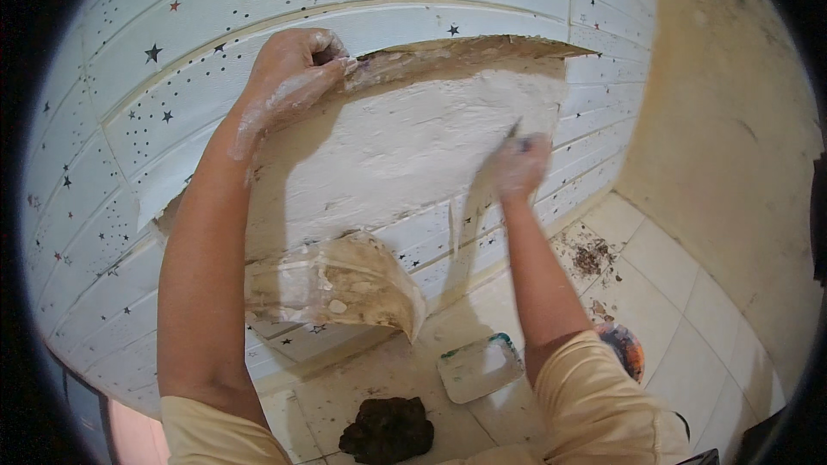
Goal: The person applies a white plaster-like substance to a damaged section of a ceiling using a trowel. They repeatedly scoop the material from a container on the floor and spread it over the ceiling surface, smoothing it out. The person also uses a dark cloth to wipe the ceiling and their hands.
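My left hand (306, 65), smeared with white, pinches the top torn edge of star-patterned wall covering (405, 17). My right hand (523, 164), slightly blurred, grips a thin dark blade tool (515, 127) at the right part of a white plastered patch (405, 138) with a rough surface. Below the patch a torn flap (345, 288) of the covering hangs curled, its stained back showing.
On the tiled floor (680, 344) lie a dark crumpled cloth (386, 430), a white rectangular tray (474, 368) and scattered debris (590, 258). A colourful round container (627, 349) is partly behind my right arm. A stained bare wall (724, 164) rises at the right.
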`<state>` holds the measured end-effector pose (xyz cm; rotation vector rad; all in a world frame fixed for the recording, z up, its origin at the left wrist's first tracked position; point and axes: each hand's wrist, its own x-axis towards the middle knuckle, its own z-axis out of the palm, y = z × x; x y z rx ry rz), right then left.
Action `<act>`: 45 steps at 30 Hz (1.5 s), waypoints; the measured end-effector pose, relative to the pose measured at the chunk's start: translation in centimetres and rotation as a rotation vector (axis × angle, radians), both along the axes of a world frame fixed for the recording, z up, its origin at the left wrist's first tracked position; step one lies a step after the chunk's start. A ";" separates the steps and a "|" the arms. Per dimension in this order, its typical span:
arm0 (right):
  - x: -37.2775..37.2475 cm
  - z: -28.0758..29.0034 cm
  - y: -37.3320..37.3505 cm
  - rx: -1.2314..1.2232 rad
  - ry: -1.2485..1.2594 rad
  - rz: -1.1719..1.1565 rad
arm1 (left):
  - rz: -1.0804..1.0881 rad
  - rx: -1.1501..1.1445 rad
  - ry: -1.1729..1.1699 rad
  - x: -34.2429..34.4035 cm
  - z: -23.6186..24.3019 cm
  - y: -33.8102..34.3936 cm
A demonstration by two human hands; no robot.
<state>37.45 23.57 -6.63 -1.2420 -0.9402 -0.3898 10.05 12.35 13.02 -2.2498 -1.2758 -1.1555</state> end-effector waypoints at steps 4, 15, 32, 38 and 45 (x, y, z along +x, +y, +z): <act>-9.7 -0.9 -4.7 0.060 -0.353 0.303 | -0.052 0.006 -0.009 0.3 0.0 0.4; -17.0 3.4 -15.2 0.220 -0.384 1.091 | -0.061 0.032 0.139 -1.0 0.6 0.7; -13.4 3.9 -13.7 -0.005 0.253 1.262 | 0.236 0.017 0.467 -3.0 2.1 -3.7; -24.5 4.5 -15.4 0.035 -0.246 1.155 | 0.337 -0.014 0.453 -4.3 2.1 -4.9; -18.5 5.4 -8.0 0.045 -0.026 0.915 | 0.272 0.163 0.405 -6.3 0.8 -4.4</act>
